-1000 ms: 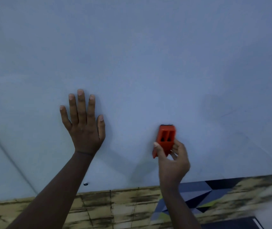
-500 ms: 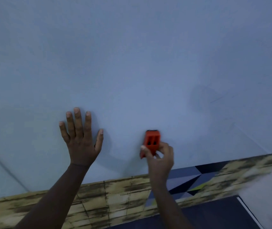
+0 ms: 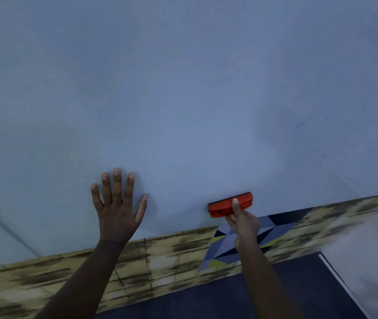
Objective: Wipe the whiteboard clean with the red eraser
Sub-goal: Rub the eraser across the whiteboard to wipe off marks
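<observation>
Because the red eraser [image 3: 230,204] lies lengthwise near the lower edge of the whiteboard [image 3: 183,100], with its dark felt side turned to the surface, the likeliest trouble is at that edge: a stroke that runs further down could carry the felt off the board onto the patterned band [image 3: 160,256] below it, and the pad would lose its flat contact. The right hand [image 3: 243,223] holds the eraser from beneath, its thumb laid over the near face and the other fingers hidden behind the plastic body, so how firmly it is held cannot be told; a pinch of this kind could let the eraser tilt onto one long edge under pressure, and then only a narrow strip of felt would wipe. The left hand [image 3: 116,210] rests flat on the board well to the left of the eraser, fingers spread wide and straight, holding nothing; a palm pressed there may leave smears, and it could stand in the way of a stroke to the left. Faint thin lines [image 3: 307,122] show on the board up and to the right of the eraser, well apart from it, and a sweep kept low would probably miss them. Whether other marks are left is hard to say, since the surface reads as a soft, even blue-grey. No container of any kind is in view, so there are no contents to tell. Beneath the band lies a dark floor [image 3: 229,300].
</observation>
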A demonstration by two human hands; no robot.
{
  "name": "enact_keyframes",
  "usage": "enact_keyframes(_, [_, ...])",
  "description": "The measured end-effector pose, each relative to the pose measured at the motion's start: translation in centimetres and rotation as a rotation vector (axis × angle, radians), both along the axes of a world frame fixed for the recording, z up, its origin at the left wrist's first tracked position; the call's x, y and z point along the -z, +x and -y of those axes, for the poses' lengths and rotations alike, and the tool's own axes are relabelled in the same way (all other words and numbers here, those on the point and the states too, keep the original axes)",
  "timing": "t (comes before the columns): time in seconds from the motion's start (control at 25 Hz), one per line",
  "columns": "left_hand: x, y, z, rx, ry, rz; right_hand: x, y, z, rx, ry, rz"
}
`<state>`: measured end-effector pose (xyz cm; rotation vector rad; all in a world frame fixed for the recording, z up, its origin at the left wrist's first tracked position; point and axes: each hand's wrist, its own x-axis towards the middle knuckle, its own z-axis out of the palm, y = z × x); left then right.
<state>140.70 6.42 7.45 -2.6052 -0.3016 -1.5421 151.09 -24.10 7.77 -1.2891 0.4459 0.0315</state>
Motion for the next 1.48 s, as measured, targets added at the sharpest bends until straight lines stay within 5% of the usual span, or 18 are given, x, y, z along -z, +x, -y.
enact_keyframes(0.2, [2.2, -0.7, -0.6, 0.002, 0.025, -0.042, 1.8, -3.4, -7.1, -0.075, -0.093, 0.107])
enact_keyframes(0.4, [4.3, -1.7, -0.3, 0.012, 0.016, -0.099, 6.4, -6.6, -12.6, -0.193, -0.004, -0.039])
enact_keyframes(0.6, [6.0, -3.1, -0.6, 0.033, 0.004, -0.163, 8.6, -4.6, -10.9, -0.143, 0.184, -0.42])
enact_keyframes(0.72, [6.8, -4.0, -0.3, 0.024, -0.04, -0.223, 9.7, -3.8, -9.5, -0.198, 0.243, -0.468])
enact_keyframes(1.04, [6.3, -5.6, 0.6, 0.072, -0.17, -0.28, 4.3, -2.9, -5.7, -0.012, 0.229, -0.193])
enact_keyframes(1.28, [5.5, -6.0, 1.7, 0.043, -0.211, -0.254, 2.8, -7.5, -13.1, -0.162, -0.038, 0.09])
enact_keyframes(1.48, [4.2, -6.0, 2.6, 0.038, -0.295, -0.22, 8.0, -5.6, -12.1, -0.096, -0.063, -0.078])
